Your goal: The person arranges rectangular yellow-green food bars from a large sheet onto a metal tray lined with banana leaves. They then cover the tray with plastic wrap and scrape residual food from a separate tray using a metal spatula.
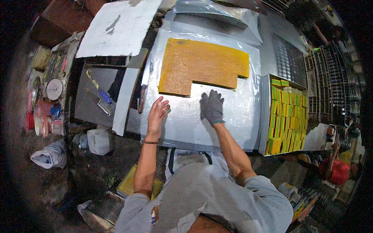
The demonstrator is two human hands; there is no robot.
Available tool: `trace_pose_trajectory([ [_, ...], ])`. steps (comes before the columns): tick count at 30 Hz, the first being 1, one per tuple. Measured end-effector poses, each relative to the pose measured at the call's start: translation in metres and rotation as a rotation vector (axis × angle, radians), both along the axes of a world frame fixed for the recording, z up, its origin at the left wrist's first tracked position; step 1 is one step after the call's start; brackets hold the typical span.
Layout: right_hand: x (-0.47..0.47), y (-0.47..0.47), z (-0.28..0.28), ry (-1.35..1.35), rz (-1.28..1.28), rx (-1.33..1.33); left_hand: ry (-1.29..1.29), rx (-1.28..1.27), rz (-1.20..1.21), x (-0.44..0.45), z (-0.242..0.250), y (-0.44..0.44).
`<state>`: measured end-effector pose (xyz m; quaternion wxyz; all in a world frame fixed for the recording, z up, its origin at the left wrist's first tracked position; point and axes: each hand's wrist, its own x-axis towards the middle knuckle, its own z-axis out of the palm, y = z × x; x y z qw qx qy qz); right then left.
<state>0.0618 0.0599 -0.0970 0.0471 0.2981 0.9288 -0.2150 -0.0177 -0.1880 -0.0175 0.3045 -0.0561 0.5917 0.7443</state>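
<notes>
An orange-brown slab [201, 64] with yellow edges lies on a shiny, film-covered work surface [186, 125]. Its near edge is stepped, reaching furthest towards me on the left. My bare left hand [158, 113] is near the slab's lower left corner, fingers apart and slightly bent, with nothing visible in it. My right hand [212, 106] wears a grey knitted glove. It is spread, palm down, just in front of the slab's notch, and whether it touches the surface is hard to tell. On the right, a metal tray [264, 122] holds rows of small yellow-green pieces [287, 119].
A white sheet [116, 29] lies at the far left. Below it are a blue-and-yellow handled tool [105, 97] and a small metal tool [103, 108]. A side bench carries a round dial [54, 89]. Wire racks [329, 84] and a person in red [339, 171] are on the right.
</notes>
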Motion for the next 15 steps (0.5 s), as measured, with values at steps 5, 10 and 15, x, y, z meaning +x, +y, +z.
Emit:
trace_pose_trajectory([
  [5, -0.078, -0.095, 0.014, 0.237, -0.220, -0.180, 0.010, -0.102, 0.003, -0.012, -0.019, -0.021],
  [10, -0.089, -0.091, 0.027, 0.616, -0.511, -0.523, 0.005, -0.041, -0.021, -0.022, -0.036, -0.009],
  [15, -0.045, -0.054, 0.098, 0.529, -0.353, -0.934, -0.257, 0.416, -0.001, -0.014, -0.002, 0.034],
])
